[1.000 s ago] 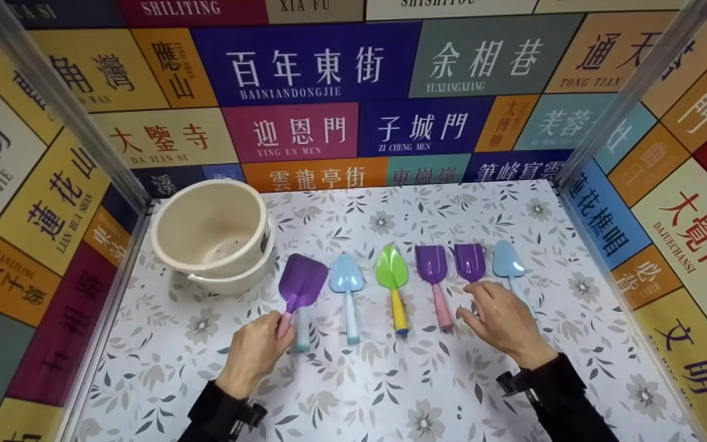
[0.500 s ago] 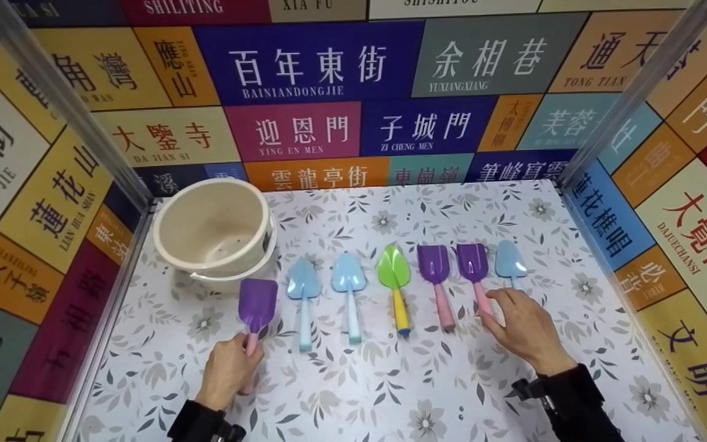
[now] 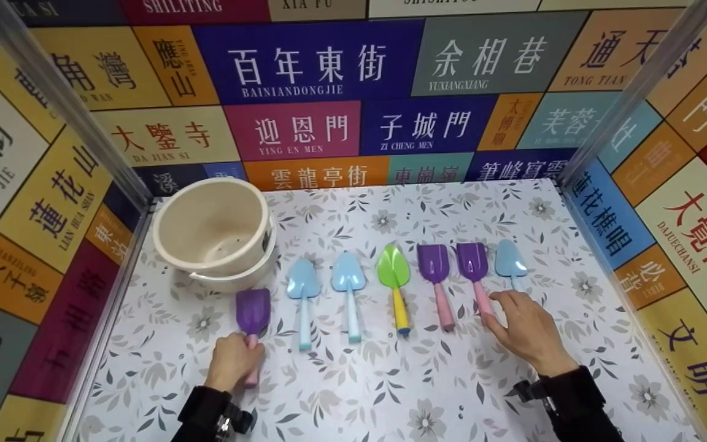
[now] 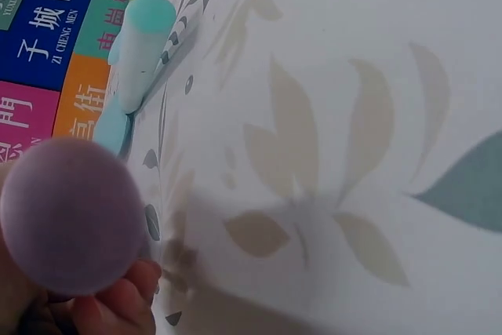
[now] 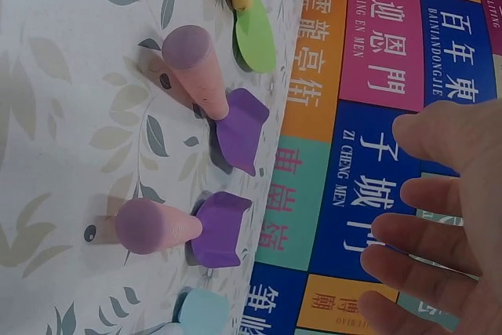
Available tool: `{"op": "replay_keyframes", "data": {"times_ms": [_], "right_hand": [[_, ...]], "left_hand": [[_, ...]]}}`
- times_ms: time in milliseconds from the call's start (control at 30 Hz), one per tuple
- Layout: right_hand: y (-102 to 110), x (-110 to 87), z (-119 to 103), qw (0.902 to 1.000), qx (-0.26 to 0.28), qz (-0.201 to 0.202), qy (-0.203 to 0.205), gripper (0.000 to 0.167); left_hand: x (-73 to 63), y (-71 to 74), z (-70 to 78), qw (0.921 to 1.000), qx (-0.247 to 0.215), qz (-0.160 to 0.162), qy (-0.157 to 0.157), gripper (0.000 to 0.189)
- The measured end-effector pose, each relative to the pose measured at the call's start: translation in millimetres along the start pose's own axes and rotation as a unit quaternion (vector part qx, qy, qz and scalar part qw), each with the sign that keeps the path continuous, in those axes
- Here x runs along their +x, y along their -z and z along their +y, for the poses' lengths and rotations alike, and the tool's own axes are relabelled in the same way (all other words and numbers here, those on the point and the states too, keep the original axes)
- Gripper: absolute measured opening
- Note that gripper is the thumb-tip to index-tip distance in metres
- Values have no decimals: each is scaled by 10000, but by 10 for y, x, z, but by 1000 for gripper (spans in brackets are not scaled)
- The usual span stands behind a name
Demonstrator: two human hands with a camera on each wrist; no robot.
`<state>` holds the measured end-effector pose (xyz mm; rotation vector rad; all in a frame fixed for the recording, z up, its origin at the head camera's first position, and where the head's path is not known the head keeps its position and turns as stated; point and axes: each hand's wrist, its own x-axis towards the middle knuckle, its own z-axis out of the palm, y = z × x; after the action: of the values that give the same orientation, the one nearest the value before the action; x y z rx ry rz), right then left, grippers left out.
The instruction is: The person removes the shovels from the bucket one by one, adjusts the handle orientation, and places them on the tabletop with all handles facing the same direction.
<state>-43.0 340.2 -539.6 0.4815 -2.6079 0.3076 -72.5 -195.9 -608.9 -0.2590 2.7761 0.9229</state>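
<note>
My left hand (image 3: 234,362) grips the pink handle of a purple toy shovel (image 3: 253,312), whose blade points away, toward the bucket. In the left wrist view, the rounded handle end (image 4: 72,217) sticks out above curled fingers. My right hand (image 3: 528,331) is beside the pink handle of another purple shovel (image 3: 472,263), fingers spread in the right wrist view with nothing between them. Left of that shovel lies a third purple shovel (image 3: 433,264). A green trowel (image 3: 394,270) with a yellow handle and two light blue trowels (image 3: 348,273) continue the row.
A cream bucket (image 3: 206,215) with a hanging handle stands at the back left, close beyond the held shovel. Another light blue trowel (image 3: 510,259) lies at the right, its handle mostly hidden by my right hand. Printed panels (image 3: 304,67) wall in the patterned table (image 3: 353,393).
My left hand has moved left and toward me with the purple shovel, lowering it left of the trowels. My right hand has shifted slightly right and toward me, uncovering the purple shovel's handle.
</note>
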Motion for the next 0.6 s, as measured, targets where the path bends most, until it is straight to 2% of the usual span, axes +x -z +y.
{"op": "replay_keyframes", "data": {"times_ms": [167, 300, 600], "right_hand": [[-3, -6, 11, 10000, 24, -60, -29, 38], [-8, -17, 8, 9998, 60, -153, -135, 39], [11, -12, 2, 9988, 198, -293, -328, 41]], "left_hand": [[33, -3, 23, 9991, -84, -240, 325, 20], [41, 19, 20, 9982, -118, -400, 442, 20], [33, 25, 8, 9989, -75, -383, 276, 20]]}}
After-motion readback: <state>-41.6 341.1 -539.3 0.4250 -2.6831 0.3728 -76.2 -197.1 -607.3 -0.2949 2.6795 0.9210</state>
